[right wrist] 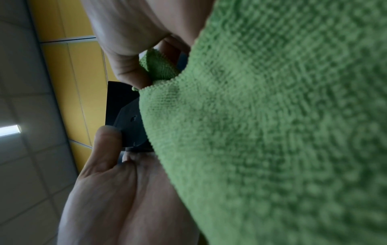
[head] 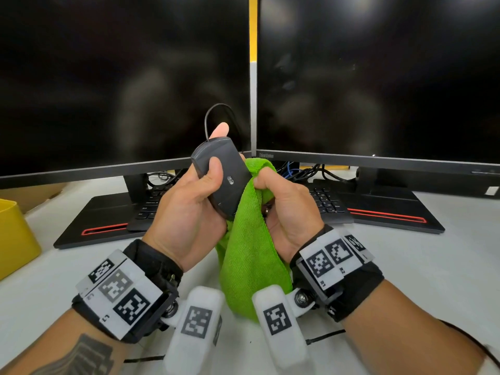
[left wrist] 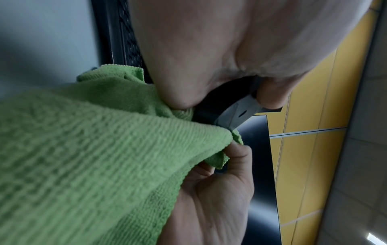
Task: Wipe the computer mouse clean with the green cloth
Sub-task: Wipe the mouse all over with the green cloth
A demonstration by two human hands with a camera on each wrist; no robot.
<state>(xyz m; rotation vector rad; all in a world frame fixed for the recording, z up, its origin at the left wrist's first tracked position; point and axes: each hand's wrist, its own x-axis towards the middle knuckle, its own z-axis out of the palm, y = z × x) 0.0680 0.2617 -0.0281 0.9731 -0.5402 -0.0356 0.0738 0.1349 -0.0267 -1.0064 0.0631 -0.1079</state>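
**Mouse wipe, mid-air**

Bright green microfibre cloth [head: 251, 255] hangs w/ upper part bunched in right hand [head: 284, 209], fingers curled round it. Left hand [head: 189, 209] grips dark grey wired computer mouse [head: 221, 177], underside up, above white desk [head: 405, 266], touching cloth.

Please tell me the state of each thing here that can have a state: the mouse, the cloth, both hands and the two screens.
Mouse: lifted off the desk, underside up, cable attached.
Green cloth: bunched, pressed against the mouse, rest hanging down.
Left hand: grips the mouse.
Right hand: grips the cloth.
Left monitor: dark.
Right monitor: dark.
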